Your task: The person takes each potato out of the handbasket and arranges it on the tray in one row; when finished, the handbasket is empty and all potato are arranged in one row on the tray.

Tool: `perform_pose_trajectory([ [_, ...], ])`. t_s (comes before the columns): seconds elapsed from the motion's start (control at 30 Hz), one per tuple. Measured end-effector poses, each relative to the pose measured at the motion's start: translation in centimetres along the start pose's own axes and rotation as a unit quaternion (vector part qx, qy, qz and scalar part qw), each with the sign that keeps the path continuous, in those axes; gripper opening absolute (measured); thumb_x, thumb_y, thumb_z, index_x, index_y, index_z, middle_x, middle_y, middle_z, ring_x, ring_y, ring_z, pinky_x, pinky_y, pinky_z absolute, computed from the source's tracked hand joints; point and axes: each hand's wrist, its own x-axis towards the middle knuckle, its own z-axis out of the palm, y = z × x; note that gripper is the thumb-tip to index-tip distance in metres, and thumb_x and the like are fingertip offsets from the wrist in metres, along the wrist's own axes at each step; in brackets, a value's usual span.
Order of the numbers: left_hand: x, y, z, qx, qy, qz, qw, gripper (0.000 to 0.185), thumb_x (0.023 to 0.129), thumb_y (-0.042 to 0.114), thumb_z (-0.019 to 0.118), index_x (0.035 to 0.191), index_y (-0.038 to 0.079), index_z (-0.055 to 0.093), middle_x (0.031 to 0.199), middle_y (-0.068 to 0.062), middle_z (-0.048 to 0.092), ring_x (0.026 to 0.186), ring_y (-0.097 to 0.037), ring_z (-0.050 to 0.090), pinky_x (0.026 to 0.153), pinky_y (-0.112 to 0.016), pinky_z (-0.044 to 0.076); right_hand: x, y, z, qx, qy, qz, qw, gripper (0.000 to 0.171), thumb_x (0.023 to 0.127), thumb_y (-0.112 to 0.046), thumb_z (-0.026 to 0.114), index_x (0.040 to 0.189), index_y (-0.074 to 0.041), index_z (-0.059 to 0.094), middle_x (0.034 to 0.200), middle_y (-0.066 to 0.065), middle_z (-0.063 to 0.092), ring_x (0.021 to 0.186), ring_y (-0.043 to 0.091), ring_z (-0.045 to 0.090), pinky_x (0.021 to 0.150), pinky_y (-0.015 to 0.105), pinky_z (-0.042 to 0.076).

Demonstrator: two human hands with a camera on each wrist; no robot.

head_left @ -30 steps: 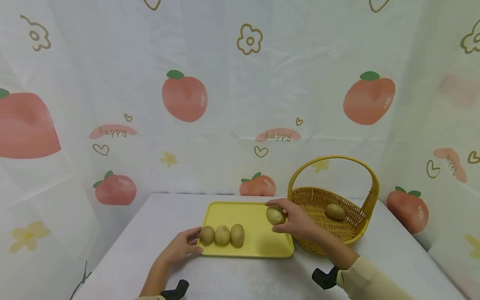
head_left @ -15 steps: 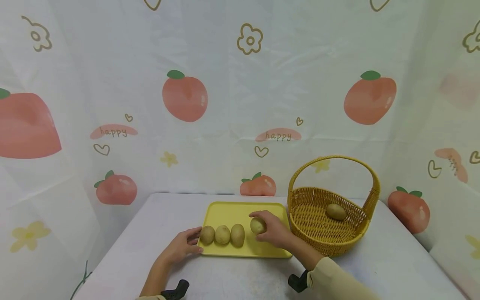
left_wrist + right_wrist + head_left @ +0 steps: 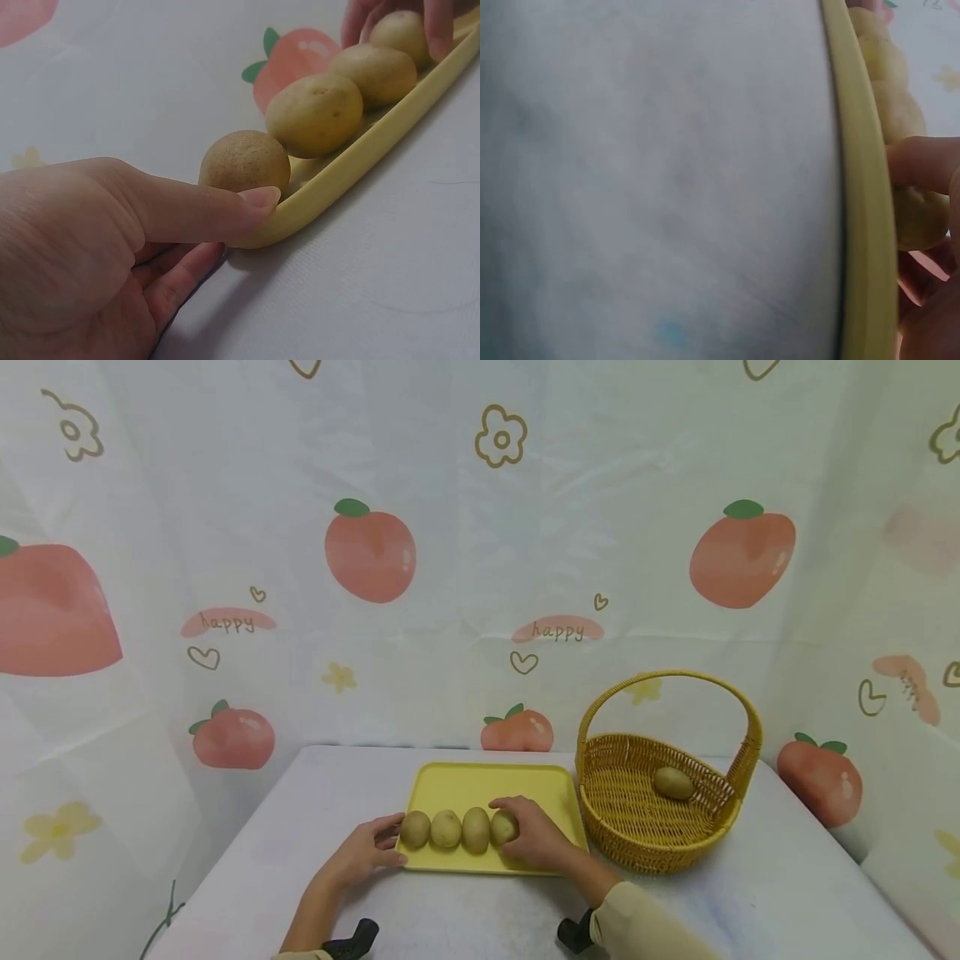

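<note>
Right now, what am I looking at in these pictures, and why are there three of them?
These are a person's two bare hands, filmed by three small cameras at once. The wide picture comes from a camera worn on the head, looking down at a white table. The two close-up pictures come from cameras strapped to each wrist.

On the table lies a yellow tray with four potatoes in a row. Beside it stands a woven basket with one more potato inside.

The left hand holds the tray's corner; the left wrist view shows its thumb pressed on the rim. The right hand curls round the fourth potato at the end of the row. The right wrist view is blurry, showing mostly table and the tray's edge.
</note>
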Motion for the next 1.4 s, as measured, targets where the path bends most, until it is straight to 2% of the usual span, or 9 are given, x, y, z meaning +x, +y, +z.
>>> perform_pose_trajectory([
  [0.13,-0.1,0.1,-0.1,-0.003,-0.001,-0.003,1.0,0.077,0.075,0.001,0.079,0.139,-0.015,0.039,0.134,-0.032,0.049,0.122,-0.044,0.051,0.1,-0.045,0.047,0.0,0.0,0.3,-0.005,0.006,-0.001,1.0,0.064,0.066,0.001,0.081,0.126,-0.004,0.06,0.122,0.012,0.06,0.111,0.03,0.054,0.092,0.045,0.047],
  [0.47,-0.2,0.0,-0.1,-0.012,-0.005,0.003,0.9999,0.078,0.075,0.0,0.079,0.139,-0.016,0.038,0.135,-0.034,0.047,0.122,-0.045,0.051,0.101,-0.046,0.046,-0.4,0.0,0.0,0.014,-0.011,0.017,1.0,0.07,0.068,-0.007,0.084,0.132,-0.004,0.056,0.13,0.012,0.055,0.12,0.031,0.049,0.099,0.049,0.043],
  [0.73,-0.1,0.1,0.0,0.002,0.0,-0.009,1.0,0.078,0.075,0.002,0.08,0.14,-0.014,0.04,0.135,-0.032,0.049,0.121,-0.043,0.052,0.1,-0.045,0.047,-1.1,-0.5,-1.4,0.012,-0.013,0.008,1.0,0.069,0.071,-0.006,0.081,0.134,-0.003,0.053,0.131,0.015,0.054,0.12,0.034,0.05,0.099,0.052,0.044],
  [0.97,0.0,0.1,-0.1,0.008,0.003,-0.013,0.9999,0.078,0.075,0.004,0.08,0.14,-0.013,0.04,0.136,-0.032,0.049,0.122,-0.043,0.052,0.1,-0.043,0.047,-1.9,-1.8,-4.5,0.011,-0.023,-0.031,0.999,0.062,0.074,-0.003,0.081,0.13,-0.002,0.055,0.127,0.014,0.056,0.112,0.038,0.054,0.094,0.051,0.048],
  [1.07,-0.1,0.1,-0.1,0.007,0.003,-0.013,0.9999,0.078,0.075,0.003,0.08,0.139,-0.013,0.04,0.135,-0.032,0.049,0.121,-0.043,0.052,0.099,-0.043,0.048,-2.2,-2.3,-6.3,0.012,-0.024,-0.034,0.999,0.056,0.076,-0.003,0.079,0.127,-0.003,0.057,0.125,0.012,0.058,0.11,0.038,0.056,0.091,0.054,0.048],
  [1.23,-0.2,0.2,-0.1,0.001,0.0,-0.007,1.0,0.077,0.075,0.002,0.08,0.139,-0.015,0.039,0.135,-0.033,0.048,0.121,-0.045,0.052,0.1,-0.045,0.047,-2.8,-2.5,-9.4,0.02,-0.017,-0.016,1.0,0.044,0.081,-0.005,0.076,0.122,-0.003,0.062,0.118,0.009,0.064,0.105,0.034,0.06,0.089,0.055,0.048],
  [1.4,0.0,0.0,-0.1,0.001,0.002,-0.011,0.9999,0.079,0.075,0.004,0.08,0.14,-0.013,0.04,0.136,-0.032,0.048,0.122,-0.044,0.051,0.1,-0.043,0.047,-3.4,-2.2,-12.4,0.006,0.0,0.007,1.0,0.032,0.082,-0.008,0.075,0.113,-0.005,0.066,0.102,0.002,0.067,0.095,0.027,0.063,0.085,0.046,0.054],
])
